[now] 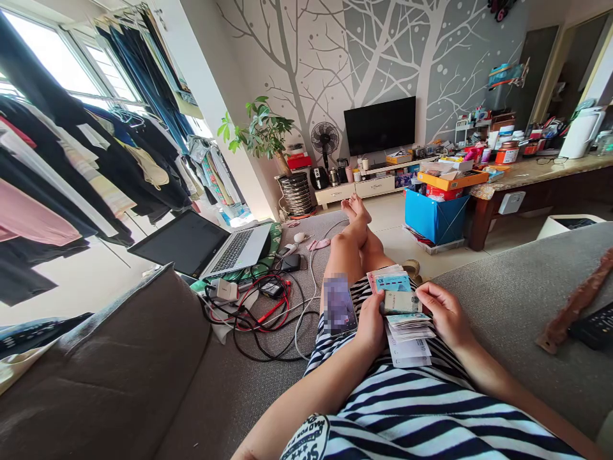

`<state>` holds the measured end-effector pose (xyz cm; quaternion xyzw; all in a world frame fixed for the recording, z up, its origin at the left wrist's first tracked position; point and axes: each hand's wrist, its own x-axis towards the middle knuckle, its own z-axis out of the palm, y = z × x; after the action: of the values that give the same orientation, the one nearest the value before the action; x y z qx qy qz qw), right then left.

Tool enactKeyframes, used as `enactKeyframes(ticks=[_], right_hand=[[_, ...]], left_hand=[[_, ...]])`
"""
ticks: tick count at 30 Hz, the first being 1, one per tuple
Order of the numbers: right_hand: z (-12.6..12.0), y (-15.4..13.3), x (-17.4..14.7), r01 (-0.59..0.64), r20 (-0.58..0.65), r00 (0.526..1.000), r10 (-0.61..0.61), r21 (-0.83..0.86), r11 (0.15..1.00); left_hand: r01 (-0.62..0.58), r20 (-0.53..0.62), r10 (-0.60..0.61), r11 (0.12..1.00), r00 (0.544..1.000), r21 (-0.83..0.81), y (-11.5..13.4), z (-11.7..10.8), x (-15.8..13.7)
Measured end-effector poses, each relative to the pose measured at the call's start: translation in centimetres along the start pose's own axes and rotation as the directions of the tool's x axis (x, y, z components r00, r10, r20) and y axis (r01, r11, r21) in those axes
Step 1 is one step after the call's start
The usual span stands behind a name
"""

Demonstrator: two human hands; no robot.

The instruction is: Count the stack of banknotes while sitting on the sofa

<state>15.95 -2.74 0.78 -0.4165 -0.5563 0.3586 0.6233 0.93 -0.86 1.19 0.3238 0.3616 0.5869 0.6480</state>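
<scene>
Over my lap, my left hand (372, 321) is closed around a stack of banknotes (410, 329), with its thumb on top. The lower notes fan out toward me, and a dull greenish note (401, 301) lies across the upper part. My right hand (443, 313) pinches the right end of that greenish note between thumb and fingers. Just beyond, blue and reddish banknotes (390, 281) rest in a spread pile on my striped clothing. A phone (341, 306) with its screen partly blurred lies on my thigh, left of my left hand.
An open laptop (230, 252) stands on the sofa (268, 383) to the left, near tangled cables (268, 313) and a white adapter (224, 291). A remote control (594, 326) lies at the right. Farther off are a blue bin (435, 214) and a cluttered table (522, 169).
</scene>
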Motion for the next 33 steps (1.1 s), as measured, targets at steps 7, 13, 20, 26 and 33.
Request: enactKeyframes(ticks=[7,13,20,26,33], right_hand=[[0.0,0.0,0.0,-0.001,0.005,1.0,0.001,0.019,1.0],[-0.1,0.2,-0.1,0.004,0.01,1.0,-0.005,0.032,0.999],[0.0,0.5,0.0,0.02,0.041,0.999,-0.023,0.063,0.998],[-0.1,1.7,0.7,-0.065,-0.102,0.993,0.062,-0.03,0.997],[-0.2,1.8,0.8,-0.033,-0.075,0.997,0.024,-0.123,0.992]], left_hand=[[-0.005,0.017,0.005,1.0,1.0,-0.009,-0.2,-0.1,0.1],[0.022,0.038,-0.02,0.999,0.999,-0.032,0.1,0.1,-0.1],[0.06,0.076,-0.053,0.994,0.996,-0.089,0.6,0.6,-0.7],[0.075,0.107,-0.066,0.994,0.992,-0.081,0.2,0.1,-0.4],[0.076,0.108,-0.068,0.995,0.992,-0.068,-0.1,0.0,-0.3]])
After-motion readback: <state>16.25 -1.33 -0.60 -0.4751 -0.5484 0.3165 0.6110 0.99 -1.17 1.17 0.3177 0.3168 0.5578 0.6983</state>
